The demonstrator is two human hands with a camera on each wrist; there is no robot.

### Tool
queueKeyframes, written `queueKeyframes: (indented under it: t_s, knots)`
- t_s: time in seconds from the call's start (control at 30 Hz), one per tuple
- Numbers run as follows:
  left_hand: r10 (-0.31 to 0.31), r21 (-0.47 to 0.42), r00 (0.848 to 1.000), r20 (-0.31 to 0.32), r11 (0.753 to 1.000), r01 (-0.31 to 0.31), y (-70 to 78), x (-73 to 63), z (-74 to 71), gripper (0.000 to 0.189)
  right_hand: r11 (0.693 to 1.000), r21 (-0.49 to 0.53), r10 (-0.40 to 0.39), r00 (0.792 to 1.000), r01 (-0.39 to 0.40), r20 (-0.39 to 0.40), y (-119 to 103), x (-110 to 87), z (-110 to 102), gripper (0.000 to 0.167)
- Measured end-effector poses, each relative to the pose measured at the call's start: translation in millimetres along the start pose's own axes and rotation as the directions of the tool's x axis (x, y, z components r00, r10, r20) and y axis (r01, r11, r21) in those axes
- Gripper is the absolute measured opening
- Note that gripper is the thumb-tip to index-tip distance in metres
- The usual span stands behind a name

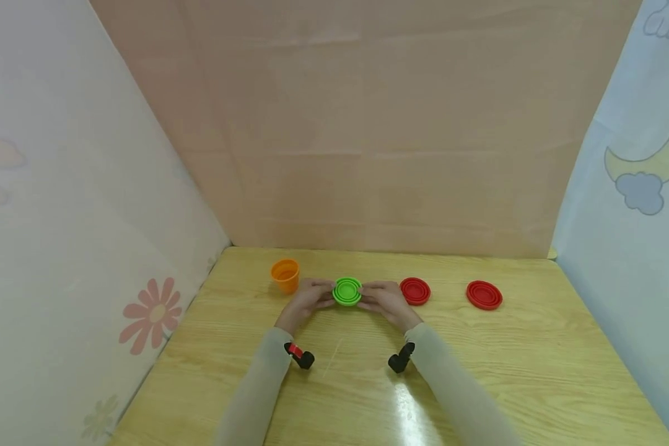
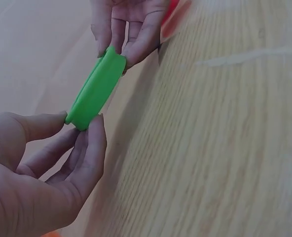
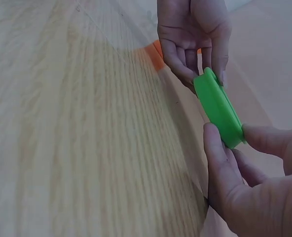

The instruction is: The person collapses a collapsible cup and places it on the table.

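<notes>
A green collapsible cup (image 1: 347, 291), folded flat into nested rings, is held between both hands above the table. My left hand (image 1: 311, 296) pinches its left edge, thumb on the rim and fingers beneath. On the opposite edge, my right hand (image 1: 384, 298) pinches it the same way. Both wrist views show the green cup (image 2: 97, 89) side-on as a short, thick disc, with its rim (image 3: 224, 101) facing away from the table. Just left of my left hand stands an orange cup (image 1: 285, 276), extended to full height.
A flattened red cup (image 1: 415, 291) lies right beside my right hand. Farther right is a second flattened red cup (image 1: 484, 295). Behind the wooden table (image 1: 357, 396) rises a tan panel (image 1: 362, 136), with pale printed walls on both sides.
</notes>
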State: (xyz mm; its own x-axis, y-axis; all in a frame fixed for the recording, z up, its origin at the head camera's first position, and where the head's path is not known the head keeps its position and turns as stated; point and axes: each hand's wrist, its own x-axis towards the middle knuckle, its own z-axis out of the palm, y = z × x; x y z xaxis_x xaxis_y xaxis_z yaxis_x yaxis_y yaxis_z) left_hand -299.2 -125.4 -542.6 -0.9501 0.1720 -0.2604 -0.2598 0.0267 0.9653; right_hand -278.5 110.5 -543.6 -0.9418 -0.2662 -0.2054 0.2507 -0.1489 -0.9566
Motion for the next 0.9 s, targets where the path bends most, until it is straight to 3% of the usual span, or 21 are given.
queueKeyframes:
  t_s: [0.3,0.43,0.6,0.73,0.9]
  knots:
    - [0.048,0.121,0.997,-0.066,0.992,-0.04,-0.7,4.7,0.5,0.026,0.989,-0.15,-0.024,0.996,0.011,-0.085,-5,12.7,8,0.04]
    - [0.064,0.19,0.995,-0.074,0.981,-0.049,1.3,4.9,5.1,0.025,0.974,-0.228,-0.036,0.989,0.003,-0.141,-6,15.9,6,0.033]
    - [0.082,0.259,0.991,-0.103,0.964,-0.053,7.3,5.3,12.0,0.025,0.945,-0.326,-0.107,0.976,0.04,-0.19,-9,19.2,5,0.024]
    - [0.105,0.331,0.986,-0.129,0.942,-0.057,11.7,5.7,15.9,0.024,0.913,-0.404,-0.148,0.966,0.051,-0.211,-9,21.4,6,0.02]
    - [0.11,0.42,0.984,-0.139,0.907,-0.043,11.1,7.5,15.2,0.023,0.895,-0.447,-0.122,0.965,0.006,-0.231,-9,21.2,7,0.02]
